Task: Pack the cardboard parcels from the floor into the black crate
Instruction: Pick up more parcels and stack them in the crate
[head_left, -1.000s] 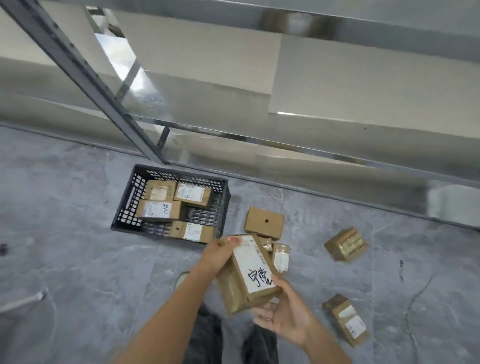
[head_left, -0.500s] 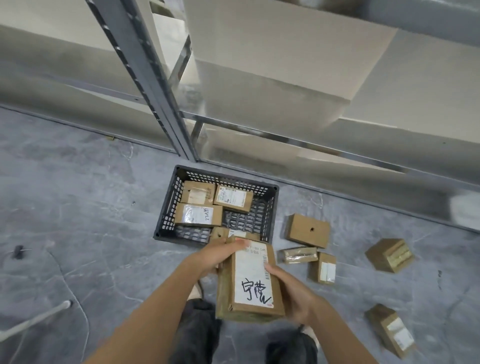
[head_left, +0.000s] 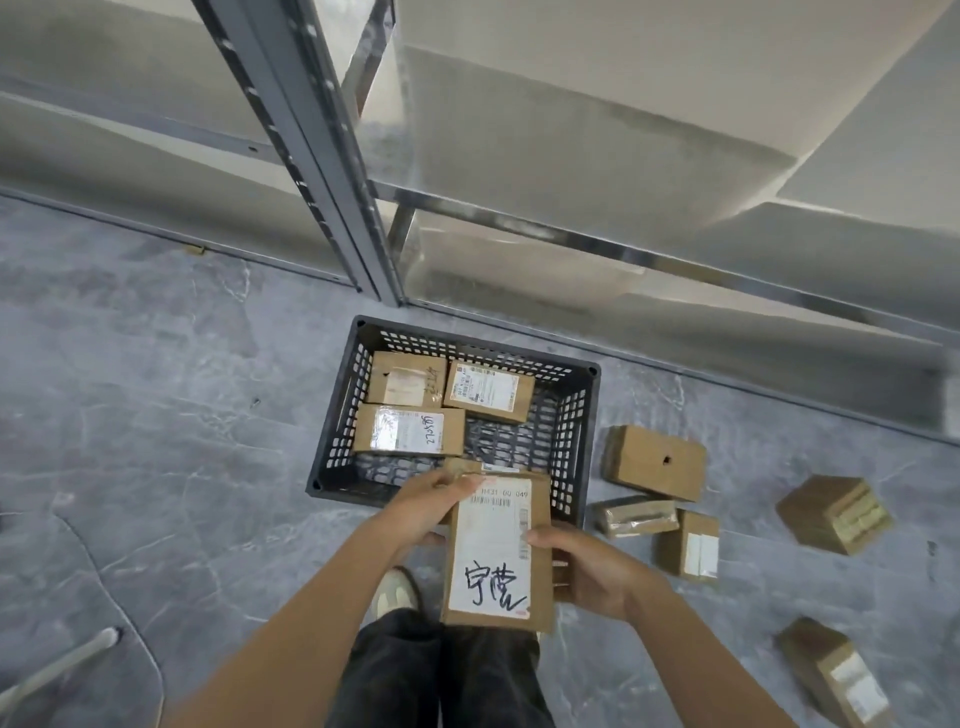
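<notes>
Both hands hold a flat cardboard parcel (head_left: 496, 553) with a white handwritten label, just in front of the near rim of the black crate (head_left: 571, 431). My left hand (head_left: 434, 501) grips its top left corner. My right hand (head_left: 584, 566) grips its right edge. Inside the crate lie three labelled parcels (head_left: 408, 431) towards the left and back, and a fourth parcel is mostly hidden behind the one I hold. On the floor to the right lie several more parcels (head_left: 655, 462), (head_left: 834, 514), (head_left: 836, 675).
A grey metal shelving upright (head_left: 322, 171) and low shelf rail (head_left: 649, 260) stand right behind the crate. My legs and one shoe (head_left: 397, 590) are below the parcel. A pale bar (head_left: 57, 665) lies at the lower left on the grey marbled floor.
The view has closed in on the crate and shelving. The held parcel has turned upright, label facing me, and moved up to the crate's near rim.
</notes>
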